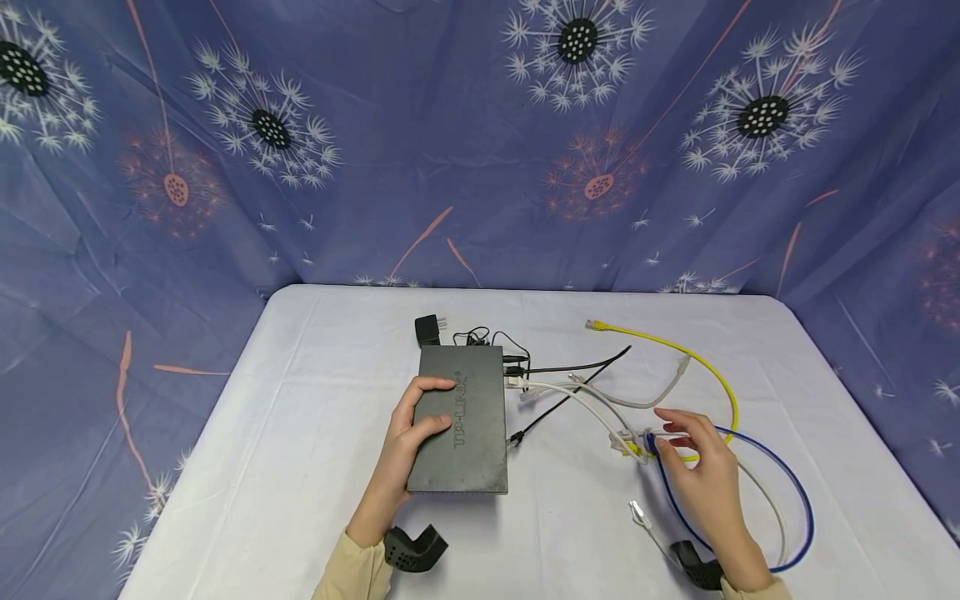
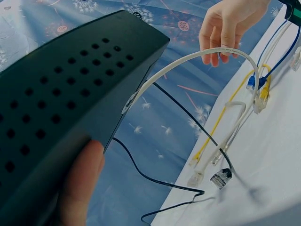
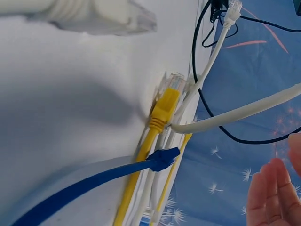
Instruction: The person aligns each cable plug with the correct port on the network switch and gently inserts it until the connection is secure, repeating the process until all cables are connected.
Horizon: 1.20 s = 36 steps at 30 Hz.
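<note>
Left grip (image 1: pixel 411 440): closed on the black box (image 1: pixel 463 467), thumb and index finger on its upper face, the box held at the centre of the head frame. Marking on the box: TP-LINK.

Right grip (image 1: pixel 703 468): nothing held. Fingers relaxed and parted, lower right of the head frame; near the blue plug (image 3: pixel 163 159) and, by the right wrist view, apart from it.

Fitted to the box, right-hand side in the head frame: one white cable (image 1: pixel 564 387), arching right; one black cable (image 1: pixel 572 368), its free plug (image 2: pixel 220 179) hanging lower right in the left wrist frame.

On the counter (image 1: pixel 300 417): yellow cable (image 1: pixel 726 382), curving through the right of the head frame; blue cable (image 1: pixel 804 500), looped at lower right; loose white plug (image 1: pixel 636 510), also lower right; black adapter (image 1: pixel 427 332), above the box, just left of centre.

Step in hand, by my judgement: cabling the box, partly done, with me between plugs. Next move, I judge: keep the box steady by my left, pinch one loose plug in my right, separate it from the cluster, and line it up with a port.
</note>
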### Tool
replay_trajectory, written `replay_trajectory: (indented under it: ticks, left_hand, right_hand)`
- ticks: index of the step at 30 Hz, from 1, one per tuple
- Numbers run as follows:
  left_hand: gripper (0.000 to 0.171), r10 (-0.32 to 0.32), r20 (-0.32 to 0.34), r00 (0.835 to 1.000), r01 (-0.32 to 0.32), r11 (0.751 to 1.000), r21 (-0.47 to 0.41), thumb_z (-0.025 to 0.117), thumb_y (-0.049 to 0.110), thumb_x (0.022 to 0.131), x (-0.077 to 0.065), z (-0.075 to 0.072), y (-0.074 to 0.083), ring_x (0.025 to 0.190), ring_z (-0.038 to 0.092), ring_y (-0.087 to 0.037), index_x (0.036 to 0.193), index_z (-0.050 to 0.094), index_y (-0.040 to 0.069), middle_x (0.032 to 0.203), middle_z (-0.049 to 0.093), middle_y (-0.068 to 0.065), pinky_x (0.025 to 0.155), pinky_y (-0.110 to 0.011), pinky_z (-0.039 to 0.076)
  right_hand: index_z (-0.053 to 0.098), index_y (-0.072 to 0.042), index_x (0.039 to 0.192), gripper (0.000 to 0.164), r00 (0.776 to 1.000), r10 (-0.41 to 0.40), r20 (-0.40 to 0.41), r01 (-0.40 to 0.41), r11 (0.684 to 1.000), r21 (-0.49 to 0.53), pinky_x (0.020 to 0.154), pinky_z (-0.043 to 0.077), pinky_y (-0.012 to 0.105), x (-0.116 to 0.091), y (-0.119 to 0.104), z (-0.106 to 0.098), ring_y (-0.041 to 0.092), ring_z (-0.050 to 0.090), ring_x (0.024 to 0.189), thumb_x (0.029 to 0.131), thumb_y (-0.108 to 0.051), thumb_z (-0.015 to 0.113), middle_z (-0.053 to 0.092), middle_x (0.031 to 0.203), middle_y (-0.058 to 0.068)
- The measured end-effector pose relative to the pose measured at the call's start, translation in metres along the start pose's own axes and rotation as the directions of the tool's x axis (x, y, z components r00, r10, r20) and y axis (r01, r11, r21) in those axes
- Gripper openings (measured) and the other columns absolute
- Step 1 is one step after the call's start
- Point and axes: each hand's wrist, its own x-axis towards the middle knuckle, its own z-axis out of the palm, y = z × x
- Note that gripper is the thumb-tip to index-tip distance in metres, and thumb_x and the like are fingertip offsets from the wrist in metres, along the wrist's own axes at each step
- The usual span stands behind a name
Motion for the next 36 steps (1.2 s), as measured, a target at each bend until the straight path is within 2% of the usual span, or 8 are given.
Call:
replay_trajectory:
  ticks: [7,13,23,28,36]
  left_hand:
    - [0.038,0.007,-0.007,1.0,-0.007,1.0,0.015,0.054,0.003,0.086,0.0,0.0,-0.001,0.111,0.042,-0.03,0.123,0.056,0.009,0.13,0.045,-0.009,0.086,-0.039,0.036]
    - [0.038,0.016,-0.014,1.0,-0.016,1.0,0.014,0.055,0.004,0.084,0.001,0.0,-0.003,0.113,0.041,-0.029,0.122,0.057,0.008,0.129,0.046,-0.009,0.091,-0.042,0.031]
    - [0.038,0.004,-0.01,1.0,-0.004,1.0,0.002,0.055,0.003,0.085,0.001,0.0,-0.003,0.112,0.042,-0.029,0.122,0.056,0.008,0.129,0.046,-0.009,0.088,-0.04,0.034]
    - [0.038,0.004,-0.01,1.0,-0.004,1.0,0.003,0.055,0.004,0.085,0.001,0.0,-0.003,0.111,0.042,-0.03,0.122,0.056,0.008,0.129,0.046,-0.009,0.088,-0.04,0.034]
    - [0.038,0.014,-0.014,1.0,-0.014,1.0,0.01,0.055,0.003,0.084,0.001,-0.001,-0.004,0.113,0.041,-0.03,0.122,0.056,0.007,0.13,0.046,-0.009,0.091,-0.041,0.031]
  right_hand:
    - [0.066,0.005,0.109,0.05,0.999,0.037,0.013,-0.037,0.999,-0.001,0.074,0.043,0.008,-0.006,0.002,0.0,-0.004,0.053,0.092,0.064,0.026,0.07,0.06,0.1,0.016]
    - [0.064,0.005,0.113,0.052,0.994,0.092,0.064,-0.091,0.996,-0.023,0.072,0.043,0.007,-0.011,0.004,-0.002,-0.004,0.053,0.092,0.064,0.025,0.071,0.06,0.102,0.016]
    - [0.061,0.003,0.117,0.054,0.978,0.167,0.125,-0.164,0.986,-0.033,0.07,0.044,0.008,-0.02,0.012,-0.006,-0.005,0.054,0.089,0.068,0.02,0.07,0.058,0.105,0.013]
    - [0.059,0.003,0.12,0.051,0.954,0.241,0.179,-0.242,0.97,-0.019,0.071,0.043,0.008,-0.025,0.016,-0.007,-0.003,0.055,0.088,0.072,0.017,0.071,0.058,0.108,0.017]
    - [0.054,0.003,0.127,0.051,0.892,0.359,0.276,-0.351,0.933,-0.078,0.071,0.042,0.01,-0.026,0.023,-0.009,0.003,0.056,0.09,0.079,0.006,0.071,0.057,0.115,0.021]
